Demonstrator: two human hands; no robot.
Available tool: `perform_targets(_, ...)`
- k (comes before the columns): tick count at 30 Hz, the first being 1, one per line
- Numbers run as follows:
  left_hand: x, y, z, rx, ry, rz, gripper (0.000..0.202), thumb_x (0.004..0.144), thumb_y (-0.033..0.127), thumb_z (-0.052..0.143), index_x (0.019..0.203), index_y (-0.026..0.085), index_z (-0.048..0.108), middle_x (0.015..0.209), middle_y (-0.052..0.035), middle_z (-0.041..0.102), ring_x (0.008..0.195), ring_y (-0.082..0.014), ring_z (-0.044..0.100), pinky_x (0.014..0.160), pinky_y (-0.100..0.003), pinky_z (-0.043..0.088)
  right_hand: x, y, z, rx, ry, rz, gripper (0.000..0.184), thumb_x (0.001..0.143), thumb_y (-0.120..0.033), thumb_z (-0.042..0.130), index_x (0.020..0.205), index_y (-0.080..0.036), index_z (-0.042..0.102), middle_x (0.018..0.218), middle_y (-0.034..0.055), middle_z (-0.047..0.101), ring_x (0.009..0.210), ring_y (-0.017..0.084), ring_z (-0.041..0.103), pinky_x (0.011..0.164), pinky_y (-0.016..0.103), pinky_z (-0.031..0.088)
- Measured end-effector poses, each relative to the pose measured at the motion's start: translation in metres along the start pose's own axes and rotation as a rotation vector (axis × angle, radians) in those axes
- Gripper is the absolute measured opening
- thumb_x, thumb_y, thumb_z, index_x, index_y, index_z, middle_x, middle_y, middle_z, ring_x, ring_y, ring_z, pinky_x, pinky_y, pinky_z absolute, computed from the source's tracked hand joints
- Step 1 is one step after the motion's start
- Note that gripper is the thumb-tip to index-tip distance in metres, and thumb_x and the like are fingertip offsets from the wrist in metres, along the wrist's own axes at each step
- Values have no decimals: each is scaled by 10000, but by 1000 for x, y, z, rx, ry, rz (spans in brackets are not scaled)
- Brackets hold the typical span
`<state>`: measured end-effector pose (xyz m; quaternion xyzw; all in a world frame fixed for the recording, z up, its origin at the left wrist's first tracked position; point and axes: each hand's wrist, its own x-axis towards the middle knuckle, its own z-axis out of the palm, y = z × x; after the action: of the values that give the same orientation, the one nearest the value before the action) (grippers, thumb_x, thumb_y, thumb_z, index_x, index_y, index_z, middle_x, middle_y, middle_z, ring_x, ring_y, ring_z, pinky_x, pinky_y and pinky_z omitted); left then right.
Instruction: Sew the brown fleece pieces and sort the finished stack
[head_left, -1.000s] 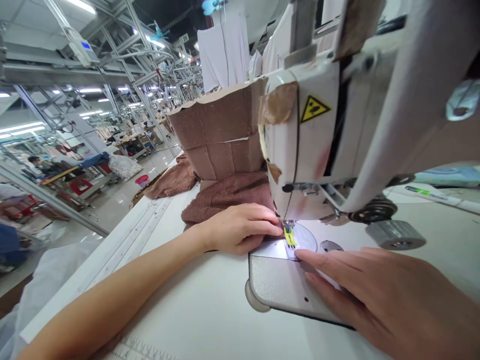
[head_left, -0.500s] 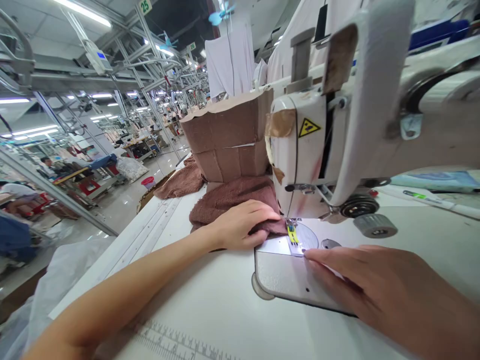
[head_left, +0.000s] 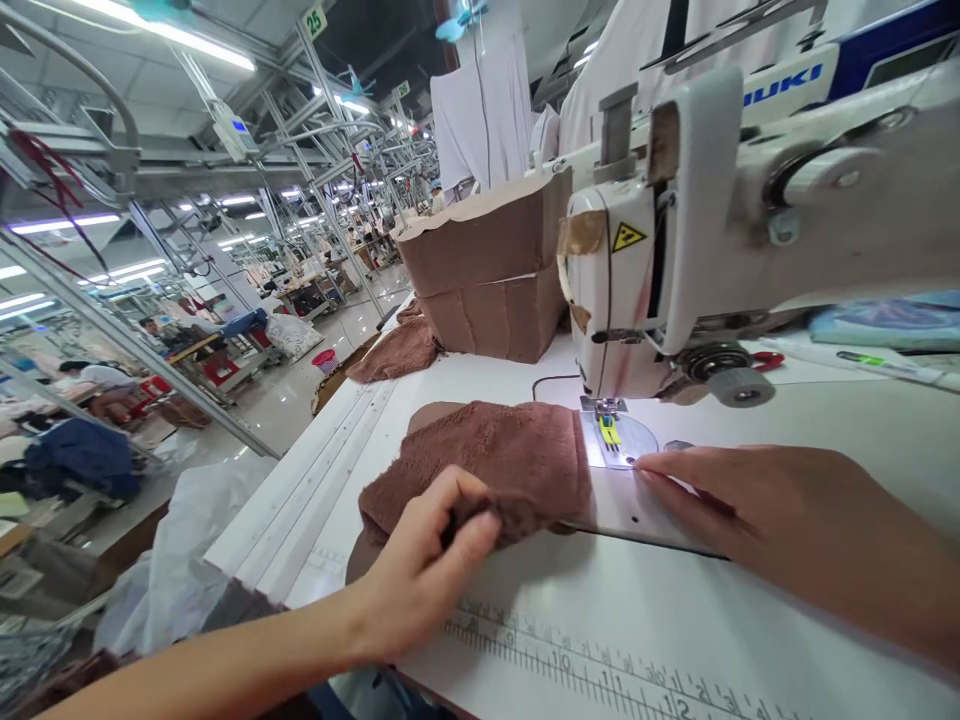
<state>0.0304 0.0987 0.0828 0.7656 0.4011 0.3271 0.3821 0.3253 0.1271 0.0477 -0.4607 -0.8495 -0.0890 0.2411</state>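
My left hand (head_left: 431,560) is closed on the near edge of a brown fleecy fabric piece (head_left: 495,450), fingers curled into it. The fabric lies left of the needle area, with its hemmed right edge beside the needle plate (head_left: 637,440). Above that plate stands the white sewing machine head (head_left: 611,270), with a yellow part (head_left: 609,434) under it near the presser foot. My right hand (head_left: 787,510) rests over the machine bed, thumb and forefinger tips pressed together at the plate's right edge. Whatever they pinch, if anything, is too small to make out.
A brown fabric-covered box (head_left: 487,300) stands behind, left of the machine head. More brown fleece (head_left: 397,350) lies beside it. Ruler markings (head_left: 562,660) run along the table's front edge. A white pen-like tool (head_left: 892,368) lies at the right.
My left hand has pulled the brown fabric away from the needle area, toward me and left, bringing its hemmed edge into view. My right hand stays by the plate. The view has shifted.
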Motion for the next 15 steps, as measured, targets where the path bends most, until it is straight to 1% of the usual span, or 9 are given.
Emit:
perform_targets(1, -2, 1, 0, -98, 67, -138, 245, 963, 428, 497, 904, 191, 521, 782, 14, 570, 686, -99, 532, 638, -207, 476, -1, 1, 1, -6, -4, -3, 394, 1005, -330, 360, 829, -240, 701, 704, 12, 714, 526, 180, 641, 445, 293, 382)
perform_targets(3, -3, 2, 0, -285, 132, -308, 326, 920, 515, 541, 881, 194, 497, 768, 31, 515, 686, -96, 483, 650, -204, 441, -3, 3, 4, -16, -7, -5, 418, 1012, -348, 348, 810, -242, 698, 706, 15, 717, 524, 181, 643, 445, 295, 390)
perform_targets(5, -4, 3, 0, -409, 149, -372, 358, 883, 541, 587, 911, 194, 504, 820, 25, 526, 749, -103, 493, 719, -215, 441, -4, 6, 6, -26, -12, -13, 399, 1015, -364, 365, 824, -248, 696, 740, 13, 728, 536, 179, 649, 451, 294, 404)
perform_targets(7, -6, 5, -1, -455, 156, -375, 371, 862, 543, 618, 913, 195, 502, 815, 33, 515, 744, -97, 481, 716, -205, 427, -5, 7, 8, -36, -20, -20, 363, 1015, -371, 389, 867, -253, 698, 788, 15, 740, 574, 186, 668, 458, 296, 419)
perform_targets(9, -11, 9, -3, -420, 102, -332, 359, 872, 536, 612, 890, 196, 498, 755, 46, 490, 677, -86, 458, 663, -195, 408, -6, 8, 8, -50, -17, -24, 360, 1018, -356, 381, 894, -244, 700, 807, 26, 743, 593, 200, 677, 472, 314, 435)
perform_targets(11, -16, 15, -9, -274, -70, -159, 395, 921, 566, 506, 829, 183, 534, 703, 24, 519, 674, -109, 503, 688, -234, 443, -6, 7, 7, -58, -17, -36, 360, 1020, -333, 373, 904, -235, 700, 812, 29, 744, 606, 205, 682, 484, 324, 442)
perform_targets(12, -17, 17, -13, -156, -145, -49, 489, 944, 607, 404, 773, 176, 560, 688, -5, 556, 698, -134, 545, 722, -267, 469, -6, 7, 6, -59, -16, -48, 350, 1019, -325, 379, 913, -236, 700, 819, 24, 745, 608, 201, 682, 489, 323, 444)
perform_targets(13, -18, 17, -18, -15, -172, 33, 593, 955, 636, 297, 713, 173, 578, 689, -36, 595, 733, -159, 581, 763, -300, 486, -6, 6, 4, -62, -14, -57, 337, 1017, -315, 386, 920, -237, 700, 827, 18, 746, 615, 197, 684, 492, 320, 443)
perform_targets(15, -16, 13, -31, 249, -63, 54, 658, 961, 628, 209, 675, 177, 593, 745, -74, 646, 787, -189, 607, 793, -335, 490, -5, 6, 2, -62, -5, -70, 311, 1013, -298, 405, 929, -237, 698, 834, 8, 745, 630, 188, 686, 491, 309, 439)
